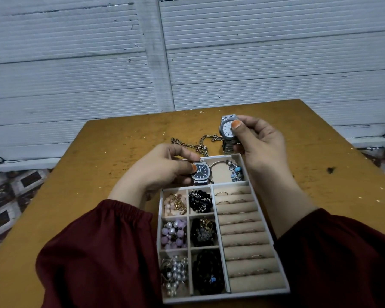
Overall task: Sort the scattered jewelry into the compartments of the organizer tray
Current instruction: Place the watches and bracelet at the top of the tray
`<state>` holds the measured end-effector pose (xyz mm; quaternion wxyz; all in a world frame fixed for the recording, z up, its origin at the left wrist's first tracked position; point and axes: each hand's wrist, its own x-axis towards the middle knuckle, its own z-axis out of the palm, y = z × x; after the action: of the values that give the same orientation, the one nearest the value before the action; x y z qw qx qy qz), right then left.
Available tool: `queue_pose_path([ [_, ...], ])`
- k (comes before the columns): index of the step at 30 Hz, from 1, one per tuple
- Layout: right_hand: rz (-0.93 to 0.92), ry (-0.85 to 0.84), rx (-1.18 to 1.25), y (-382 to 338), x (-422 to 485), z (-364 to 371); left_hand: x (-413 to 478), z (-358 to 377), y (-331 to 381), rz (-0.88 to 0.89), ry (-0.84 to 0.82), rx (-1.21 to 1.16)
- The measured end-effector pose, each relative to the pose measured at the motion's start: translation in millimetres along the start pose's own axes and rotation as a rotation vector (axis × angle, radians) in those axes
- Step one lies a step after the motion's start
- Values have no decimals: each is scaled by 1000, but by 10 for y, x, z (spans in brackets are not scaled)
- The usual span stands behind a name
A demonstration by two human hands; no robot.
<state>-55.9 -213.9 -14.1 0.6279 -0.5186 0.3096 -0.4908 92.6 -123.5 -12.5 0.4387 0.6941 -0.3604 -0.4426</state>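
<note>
Left hand (pixel 165 168) pinches the dark-dial watch (pixel 201 172), seating it at the left end of the long far compartment of the organizer tray (pixel 227 299). Right hand (pixel 261 144) grips the white-dial watch (pixel 228 130), thumb on its face, held off the counter (pixel 120 152) just beyond the tray's far edge. Step in hand, by my reading: watches going in. Next move needs room beside the charm bangle (pixel 236 171) already there; looks a tight fit. Steel case, link band below. Chain (pixel 198 145) lies unsorted on the counter. Small cells hold beads.
</note>
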Motion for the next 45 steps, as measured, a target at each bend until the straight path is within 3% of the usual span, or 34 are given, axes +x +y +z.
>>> queue_pose_path([
  [6, 0, -5, 18, 13, 6, 0, -30, -7, 28, -4, -36, -121],
  [15, -11, -5, 50, 9, 7, 3, 0, 17, 14, -31, 23, -57],
  [26, 12, 2, 29, -9, -14, 6, 5, 64, 6, 76, 143, 72],
  [32, 24, -1, 51, -14, -14, 22, -5, 63, -19, 67, 86, 131],
  [45, 30, 6, 14, 0, -6, 16, 10, 58, -33, 79, 143, 225],
])
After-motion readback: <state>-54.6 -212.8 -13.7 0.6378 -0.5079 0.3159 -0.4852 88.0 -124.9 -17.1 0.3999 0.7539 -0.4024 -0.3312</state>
